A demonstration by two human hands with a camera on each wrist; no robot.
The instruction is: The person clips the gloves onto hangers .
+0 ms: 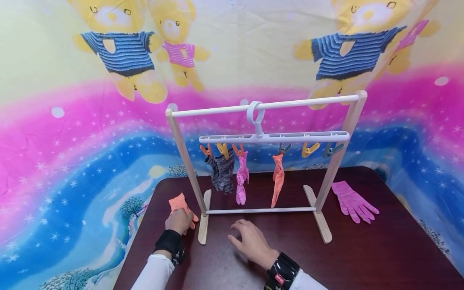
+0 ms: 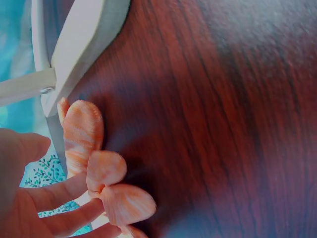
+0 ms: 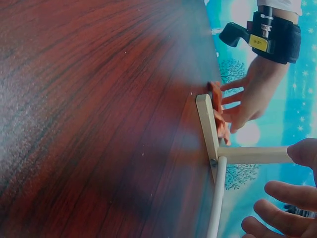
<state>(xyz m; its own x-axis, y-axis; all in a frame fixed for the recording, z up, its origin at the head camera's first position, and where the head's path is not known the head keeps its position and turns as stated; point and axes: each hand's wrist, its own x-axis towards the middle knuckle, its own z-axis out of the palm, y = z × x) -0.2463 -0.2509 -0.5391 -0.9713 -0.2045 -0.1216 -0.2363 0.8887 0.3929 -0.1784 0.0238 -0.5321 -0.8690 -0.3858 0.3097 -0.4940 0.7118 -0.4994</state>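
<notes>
My left hand reaches down onto an orange glove lying at the table's left, beside the rack's left foot. In the left wrist view, the extended fingers touch the glove while the thumb stands apart from it; part of the glove is hidden by the hand. Over the table in front of the rack's lower bar, my right hand holds nothing, its fingers loosely bent. A white clip hanger hangs from the rack. Clipped to it are a dark grey glove, a pink glove and another orange glove.
A pink glove lies flat right of the rack. On the hanger's right side, a yellow clip and a dark teal clip hold nothing. The dark wooden table meets a printed backdrop.
</notes>
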